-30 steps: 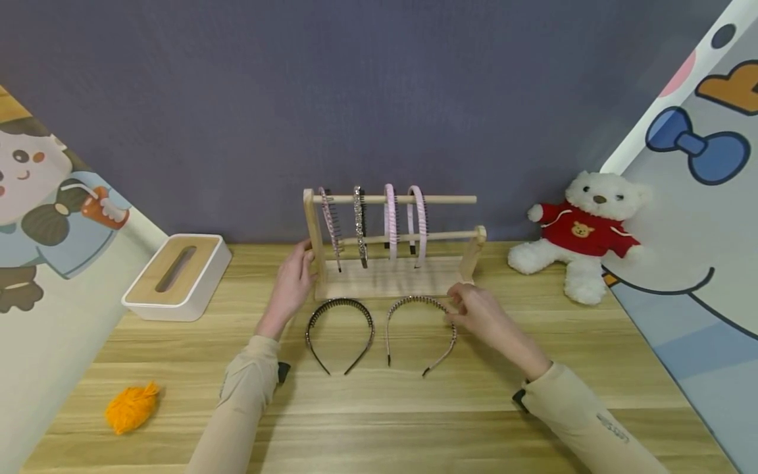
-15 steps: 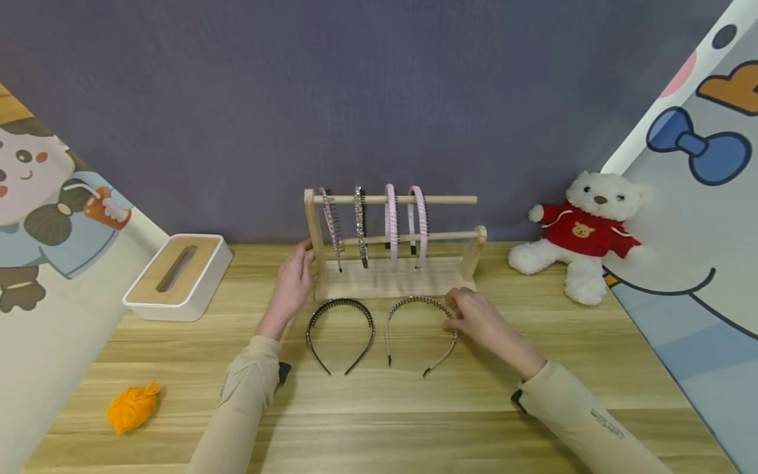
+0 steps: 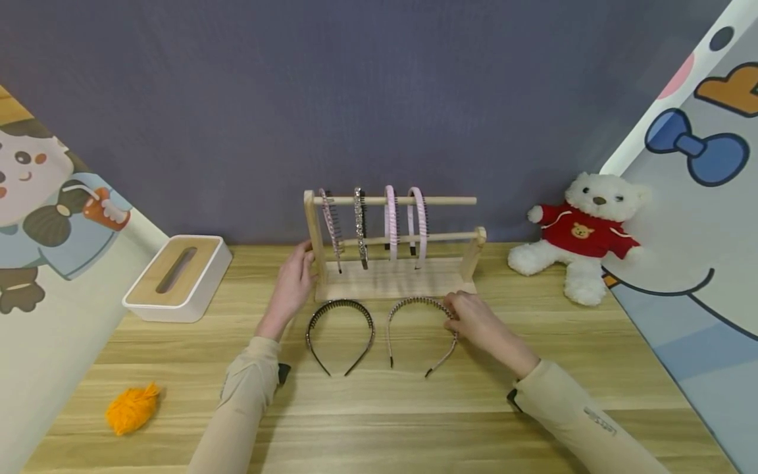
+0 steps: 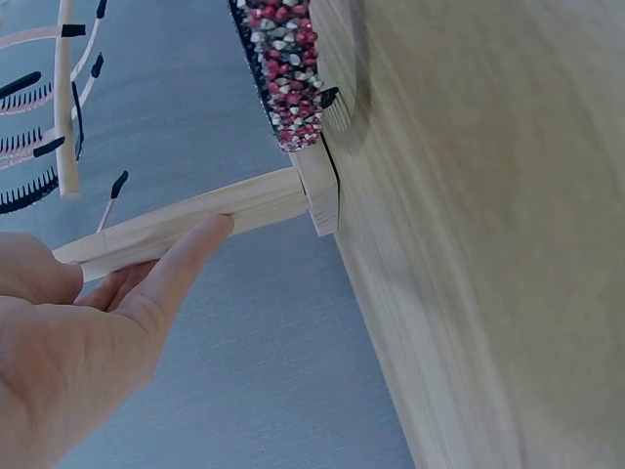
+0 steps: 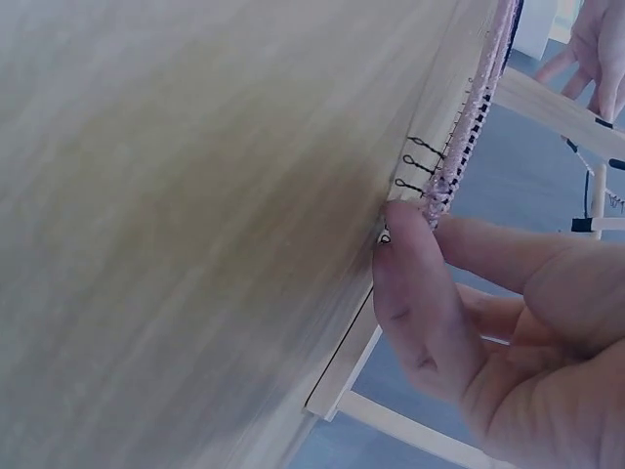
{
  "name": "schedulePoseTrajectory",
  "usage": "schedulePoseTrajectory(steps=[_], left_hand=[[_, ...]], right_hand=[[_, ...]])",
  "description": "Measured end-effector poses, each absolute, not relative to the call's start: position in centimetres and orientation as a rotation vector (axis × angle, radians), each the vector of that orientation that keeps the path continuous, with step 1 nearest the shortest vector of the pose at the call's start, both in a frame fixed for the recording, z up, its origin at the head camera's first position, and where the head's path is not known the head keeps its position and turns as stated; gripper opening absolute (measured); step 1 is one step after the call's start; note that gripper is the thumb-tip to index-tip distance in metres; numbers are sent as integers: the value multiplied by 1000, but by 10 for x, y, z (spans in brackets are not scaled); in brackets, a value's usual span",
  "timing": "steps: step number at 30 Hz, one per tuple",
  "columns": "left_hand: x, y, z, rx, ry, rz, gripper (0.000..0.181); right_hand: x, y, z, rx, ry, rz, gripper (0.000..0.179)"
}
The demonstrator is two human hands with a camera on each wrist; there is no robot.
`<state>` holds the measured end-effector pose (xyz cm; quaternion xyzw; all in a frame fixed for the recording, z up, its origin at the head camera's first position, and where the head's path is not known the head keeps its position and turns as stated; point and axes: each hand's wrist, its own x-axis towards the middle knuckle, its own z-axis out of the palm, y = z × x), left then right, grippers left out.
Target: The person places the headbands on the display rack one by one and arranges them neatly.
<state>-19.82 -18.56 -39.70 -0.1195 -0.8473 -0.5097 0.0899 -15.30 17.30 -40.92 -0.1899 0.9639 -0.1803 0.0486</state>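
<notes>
A wooden headband rack (image 3: 391,280) stands at the table's back, with several pink and glittery headbands (image 3: 360,227) on its upper rail. My left hand (image 3: 294,276) holds the rack's left upright (image 4: 195,217), thumb and fingers on either side of the wood in the left wrist view. On the table before the rack lies a pink, beaded, toothed headband (image 3: 420,300). Thumb and fingers of my right hand (image 3: 478,320) pinch its right side; the fingertips cover part of the band (image 5: 476,122) in the right wrist view. Left of it lies a dark toothed headband (image 3: 342,303).
A white tissue box (image 3: 177,280) with a wooden lid stands at the left. Nearer the front left lies an orange bundle (image 3: 133,409). At the right a white teddy bear (image 3: 586,230) in a red top sits by the wall.
My right hand has shifted slightly left along the pink headband and now pinches it more closely. The headband has barely moved. My left hand stays on the rack.
</notes>
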Motion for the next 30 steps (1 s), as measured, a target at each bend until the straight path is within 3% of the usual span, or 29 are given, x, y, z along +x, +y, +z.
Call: schedulePoseTrajectory(steps=[30], left_hand=[[-199,-185,-398,-358,-2515,-1501,42]], right_hand=[[-148,185,-383,-453,2912,-905,22]])
